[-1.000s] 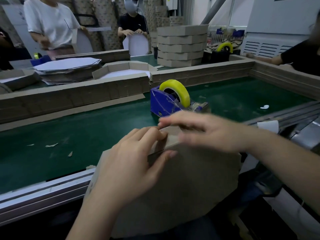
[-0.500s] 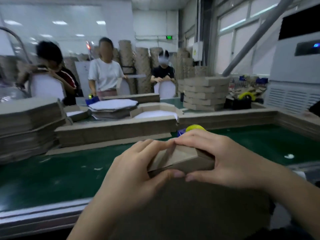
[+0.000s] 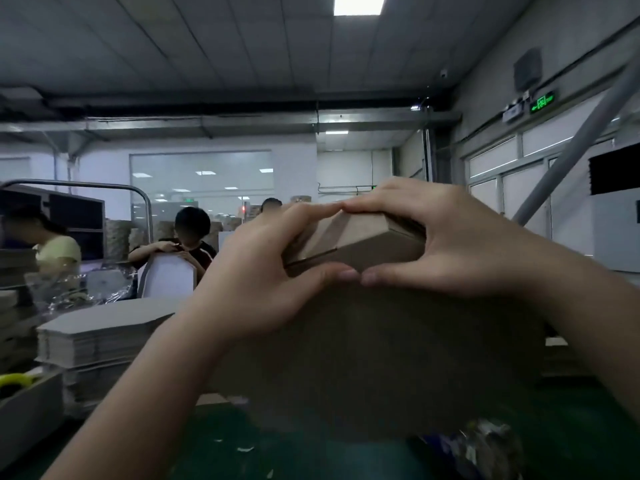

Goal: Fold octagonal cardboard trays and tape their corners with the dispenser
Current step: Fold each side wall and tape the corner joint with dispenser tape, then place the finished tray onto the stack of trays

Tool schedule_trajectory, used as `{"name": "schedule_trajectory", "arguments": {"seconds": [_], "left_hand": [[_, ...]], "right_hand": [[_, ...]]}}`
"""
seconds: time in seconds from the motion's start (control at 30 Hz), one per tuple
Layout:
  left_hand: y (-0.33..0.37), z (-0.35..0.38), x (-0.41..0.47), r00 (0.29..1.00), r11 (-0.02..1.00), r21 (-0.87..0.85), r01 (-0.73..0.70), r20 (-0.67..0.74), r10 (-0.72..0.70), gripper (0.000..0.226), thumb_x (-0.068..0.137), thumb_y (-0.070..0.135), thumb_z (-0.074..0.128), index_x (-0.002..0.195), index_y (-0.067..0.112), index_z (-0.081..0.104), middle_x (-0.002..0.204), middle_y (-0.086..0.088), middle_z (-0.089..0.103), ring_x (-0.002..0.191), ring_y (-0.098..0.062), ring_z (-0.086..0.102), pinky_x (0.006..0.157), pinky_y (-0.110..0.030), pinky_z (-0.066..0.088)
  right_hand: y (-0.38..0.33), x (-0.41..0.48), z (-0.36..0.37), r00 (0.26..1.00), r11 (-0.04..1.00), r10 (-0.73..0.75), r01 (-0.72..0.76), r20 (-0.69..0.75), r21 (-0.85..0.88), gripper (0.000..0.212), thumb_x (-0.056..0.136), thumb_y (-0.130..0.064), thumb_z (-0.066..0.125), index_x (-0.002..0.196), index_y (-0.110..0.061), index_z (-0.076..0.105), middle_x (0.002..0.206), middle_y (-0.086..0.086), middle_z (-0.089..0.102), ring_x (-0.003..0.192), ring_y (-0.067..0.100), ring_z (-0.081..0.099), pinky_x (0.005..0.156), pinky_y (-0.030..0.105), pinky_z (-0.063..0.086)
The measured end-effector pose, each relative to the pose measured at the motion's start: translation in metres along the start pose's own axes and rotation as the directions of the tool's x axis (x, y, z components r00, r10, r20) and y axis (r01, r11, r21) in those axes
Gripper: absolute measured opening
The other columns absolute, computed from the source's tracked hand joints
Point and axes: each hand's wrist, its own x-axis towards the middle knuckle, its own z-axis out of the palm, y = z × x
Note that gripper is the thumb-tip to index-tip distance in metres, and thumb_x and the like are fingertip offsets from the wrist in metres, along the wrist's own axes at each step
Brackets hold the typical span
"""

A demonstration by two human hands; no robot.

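Left hand (image 3: 263, 271) is curled over the left flap of the cardboard tray (image 3: 381, 358), thumb beneath. The tray is held up on edge, broad panel toward the camera, with its folded corner (image 3: 349, 244) at the top, squarely between the two hands. Right hand (image 3: 460, 244) mirrors that pinch on the right flap, thumbs nearly meeting under the seam. What looks to be the dispenser (image 3: 485, 445) sits low and blurred, below the tray's bottom edge and rightward, so the right hand seems the nearer one to fetch tape.
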Motion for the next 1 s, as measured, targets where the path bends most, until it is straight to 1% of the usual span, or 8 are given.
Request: {"name": "schedule_trajectory", "arguments": {"seconds": [0.1,0.17,0.33,0.43,0.63,0.7,0.83,1.0], "left_hand": [[-0.014,0.011,0.002,0.997,0.992,0.105,-0.073,-0.032,0.077,0.066,0.077,0.056,0.060,0.136,0.029,0.048,0.113,-0.003,0.062,0.105,-0.019,0.057,0.088,-0.040,0.047],[-0.027,0.024,0.003,0.985,0.967,0.204,-0.151,-0.046,0.164,0.068,0.081,0.050,0.062,0.138,0.015,0.048,0.115,-0.005,0.058,0.104,-0.021,0.053,0.087,-0.034,0.044],[-0.079,0.071,0.007,0.958,0.840,0.484,-0.247,-0.008,0.286,0.081,0.073,0.020,0.072,0.144,0.005,0.036,0.121,-0.015,0.053,0.105,-0.031,0.047,0.089,-0.040,0.038],[-0.116,0.107,0.008,0.960,0.805,0.546,-0.230,-0.008,0.280,0.070,0.076,0.016,0.061,0.141,-0.001,0.042,0.118,-0.017,0.056,0.105,-0.031,0.046,0.093,-0.040,0.035],[-0.199,0.177,-0.003,0.998,0.882,0.470,-0.040,-0.030,0.062,0.076,0.072,0.010,0.073,0.143,0.009,0.046,0.138,-0.010,0.051,0.130,-0.030,0.045,0.118,-0.046,0.022],[-0.229,0.194,-0.015,0.998,0.910,0.412,0.052,-0.052,-0.033,0.070,0.074,0.008,0.076,0.139,0.009,0.051,0.141,-0.010,0.049,0.131,-0.031,0.045,0.114,-0.048,0.030],[-0.289,0.226,-0.041,0.973,0.929,0.303,0.212,-0.151,-0.173,0.042,0.079,0.010,0.076,0.120,0.010,0.066,0.127,-0.009,0.060,0.113,-0.030,0.059,0.086,-0.044,0.053],[-0.338,0.257,-0.062,0.917,0.921,0.106,0.375,-0.184,-0.353,0.030,0.092,0.029,0.053,0.112,0.015,0.069,0.112,0.003,0.063,0.105,-0.014,0.058,0.083,-0.018,0.046]], "right_hand": [[0.008,0.005,0.010,0.998,0.985,-0.054,0.047,-0.036,-0.168,0.081,0.073,-0.055,0.066,0.144,-0.023,0.044,0.121,-0.005,0.053,0.109,0.014,0.055,0.092,0.038,0.048],[0.019,0.008,0.021,0.994,0.959,-0.090,0.069,-0.065,-0.276,0.087,0.076,-0.050,0.070,0.149,-0.018,0.035,0.122,0.000,0.053,0.105,0.021,0.057,0.086,0.044,0.051],[0.061,0.017,0.068,0.980,0.859,-0.162,0.082,-0.116,-0.506,0.082,0.068,-0.034,0.084,0.136,-0.002,0.050,0.106,0.015,0.061,0.084,0.031,0.062,0.067,0.042,0.056],[0.097,0.029,0.109,0.974,0.815,-0.167,0.051,-0.150,-0.577,0.065,0.064,-0.031,0.082,0.117,0.000,0.063,0.093,0.016,0.062,0.074,0.031,0.060,0.061,0.037,0.050],[0.180,0.059,0.205,0.979,0.739,-0.142,0.008,-0.144,-0.673,0.053,0.059,-0.020,0.081,0.106,-0.002,0.065,0.087,0.013,0.061,0.073,0.030,0.060,0.059,0.035,0.045],[0.207,0.069,0.238,0.986,0.717,-0.109,-0.012,-0.130,-0.697,0.055,0.055,-0.019,0.081,0.105,-0.002,0.066,0.086,0.012,0.061,0.072,0.029,0.061,0.057,0.032,0.043],[0.255,0.084,0.306,0.998,0.715,-0.012,-0.038,-0.067,-0.698,0.056,0.048,-0.019,0.081,0.100,-0.004,0.068,0.080,0.009,0.058,0.065,0.026,0.058,0.049,0.028,0.038],[0.309,0.093,0.386,0.995,0.720,0.094,-0.051,0.025,-0.692,0.052,0.049,-0.015,0.084,0.096,-0.002,0.067,0.080,0.011,0.061,0.063,0.026,0.060,0.045,0.029,0.042]]}}
